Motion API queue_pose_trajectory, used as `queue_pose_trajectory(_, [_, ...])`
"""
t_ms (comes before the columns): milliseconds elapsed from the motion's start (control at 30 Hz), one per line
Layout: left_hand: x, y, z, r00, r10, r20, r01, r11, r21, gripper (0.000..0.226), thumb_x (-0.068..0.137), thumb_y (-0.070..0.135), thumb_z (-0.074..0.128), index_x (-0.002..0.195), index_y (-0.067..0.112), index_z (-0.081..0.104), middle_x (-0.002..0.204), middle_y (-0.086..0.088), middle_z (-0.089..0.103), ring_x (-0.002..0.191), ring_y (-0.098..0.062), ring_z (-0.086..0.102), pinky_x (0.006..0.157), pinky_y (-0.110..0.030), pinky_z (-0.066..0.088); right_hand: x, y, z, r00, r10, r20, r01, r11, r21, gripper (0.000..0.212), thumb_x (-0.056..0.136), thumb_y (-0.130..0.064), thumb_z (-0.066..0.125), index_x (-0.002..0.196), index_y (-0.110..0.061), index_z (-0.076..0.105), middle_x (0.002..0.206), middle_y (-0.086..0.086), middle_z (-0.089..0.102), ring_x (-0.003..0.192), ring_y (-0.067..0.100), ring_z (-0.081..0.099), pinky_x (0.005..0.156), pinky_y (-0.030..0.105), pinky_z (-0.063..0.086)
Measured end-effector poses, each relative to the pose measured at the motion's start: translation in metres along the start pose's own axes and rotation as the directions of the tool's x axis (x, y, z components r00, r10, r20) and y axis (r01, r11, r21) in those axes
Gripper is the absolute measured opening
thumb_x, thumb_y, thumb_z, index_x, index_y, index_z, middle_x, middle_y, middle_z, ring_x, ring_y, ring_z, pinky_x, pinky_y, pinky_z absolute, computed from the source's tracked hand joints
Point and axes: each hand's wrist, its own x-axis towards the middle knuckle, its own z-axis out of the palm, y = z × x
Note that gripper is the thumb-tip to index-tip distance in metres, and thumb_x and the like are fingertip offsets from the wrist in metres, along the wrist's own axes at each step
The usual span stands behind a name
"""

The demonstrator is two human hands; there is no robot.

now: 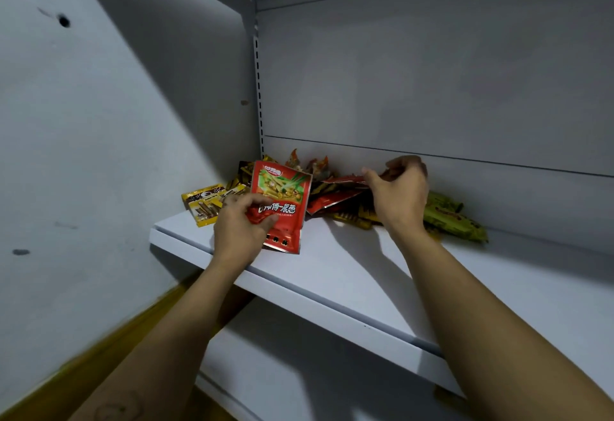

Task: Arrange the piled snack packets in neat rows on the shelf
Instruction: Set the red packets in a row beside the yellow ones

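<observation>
Left hand point(240, 221) grips a red packet point(280, 201) upright at shelf point(349, 274) front; right hand point(398, 193) pinches another red packet point(345, 180) atop the pile point(332, 198) w/ thumb & fingers.

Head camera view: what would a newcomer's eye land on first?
The bright red packet, held up by the left hand near the shelf's left end, stands out first. Behind it a jumbled pile of packets lies against the back wall, where the right hand pinches a flatter red packet. Green packets lie at the pile's right edge, yellow packets at its left.
</observation>
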Motion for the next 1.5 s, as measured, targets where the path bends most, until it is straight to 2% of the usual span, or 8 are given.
queue_pose_trajectory(600, [0.022,0.07,0.078,0.997,0.024,-0.077,-0.046,0.954,-0.295,0.02,0.085,0.016,0.077,0.099,0.029,0.072,0.119,0.0,0.042,0.114,-0.022,0.051,0.088,-0.032,0.055,0.043,0.013,-0.048,0.962,0.007,-0.272,0.046,0.981,0.189,0.029,0.076,0.01,0.048,0.074,-0.017,0.056,0.078,-0.001,0.061,0.072,0.013,0.057,0.062,0.022,0.045])
queue_pose_trajectory(867, [-0.006,0.08,0.116,0.983,0.095,0.157,-0.016,0.895,-0.445,0.004,0.095,0.029,0.066,0.092,0.032,0.067,0.114,-0.003,0.067,0.104,-0.02,0.066,0.089,-0.049,0.057,0.047,0.032,-0.04,0.989,0.083,-0.119,-0.057,0.978,0.202,0.037,0.081,0.008,0.054,0.065,-0.025,0.059,0.073,-0.009,0.062,0.07,0.006,0.057,0.056,0.012,0.044])
queue_pose_trajectory(967, [-0.013,0.075,0.108,0.954,0.095,0.286,0.064,0.862,-0.502,0.037,0.077,0.063,0.072,0.099,0.033,0.068,0.12,0.001,0.063,0.107,-0.019,0.066,0.089,-0.047,0.058,0.047,0.03,-0.037,0.978,0.084,-0.191,-0.044,0.977,0.207,0.038,0.08,0.009,0.053,0.064,-0.025,0.057,0.071,-0.011,0.059,0.068,0.004,0.055,0.054,0.008,0.04])
queue_pose_trajectory(1033, [-0.017,0.074,0.105,0.94,0.086,0.331,0.09,0.871,-0.483,0.044,0.067,0.049,0.083,0.103,0.033,0.065,0.126,0.002,0.058,0.11,-0.019,0.063,0.088,-0.046,0.059,0.043,0.028,-0.033,0.975,0.069,-0.211,-0.026,0.98,0.2,0.037,0.081,0.007,0.054,0.065,-0.026,0.056,0.072,-0.01,0.059,0.071,0.008,0.056,0.06,0.015,0.044])
queue_pose_trajectory(1167, [-0.014,0.074,0.104,0.968,0.002,0.25,0.13,0.85,-0.511,0.036,0.072,0.023,0.087,0.096,0.033,0.062,0.119,-0.003,0.064,0.102,-0.022,0.068,0.081,-0.046,0.061,0.034,0.023,-0.031,0.998,0.042,-0.047,-0.034,0.985,0.167,0.028,0.085,-0.013,0.069,0.109,-0.028,0.066,0.103,-0.001,0.062,0.094,0.017,0.06,0.081,0.036,0.054])
queue_pose_trajectory(1267, [-0.012,0.076,0.097,0.983,-0.085,0.165,0.167,0.791,-0.588,0.035,0.075,0.019,0.085,0.101,0.024,0.062,0.103,0.003,0.067,0.088,-0.012,0.068,0.066,-0.028,0.061,0.027,0.021,-0.028,0.988,0.017,0.153,-0.015,1.0,-0.013,0.085,0.08,-0.044,0.078,0.151,-0.04,0.031,0.137,0.006,0.046,0.12,0.025,0.052,0.096,0.041,0.051])
queue_pose_trajectory(1333, [-0.011,0.079,0.092,0.985,-0.112,0.128,0.169,0.711,-0.682,0.033,0.077,0.014,0.083,0.103,0.017,0.063,0.096,0.007,0.066,0.08,-0.004,0.066,0.056,-0.017,0.054,0.016,0.016,-0.022,0.947,0.029,0.32,-0.027,1.0,-0.011,0.098,0.078,-0.047,0.079,0.155,-0.037,0.02,0.137,0.0,0.05,0.121,0.022,0.055,0.097,0.04,0.052])
queue_pose_trajectory(1500, [-0.004,0.084,0.083,0.953,-0.231,0.198,0.288,0.474,-0.832,0.015,0.086,0.018,0.075,0.098,0.023,0.068,0.103,0.0,0.071,0.087,-0.015,0.071,0.064,-0.027,0.058,0.009,0.01,-0.02,0.9,-0.002,0.437,-0.062,0.989,0.132,0.062,0.076,-0.031,0.084,0.129,-0.032,0.05,0.109,-0.013,0.067,0.097,0.011,0.068,0.087,0.036,0.059])
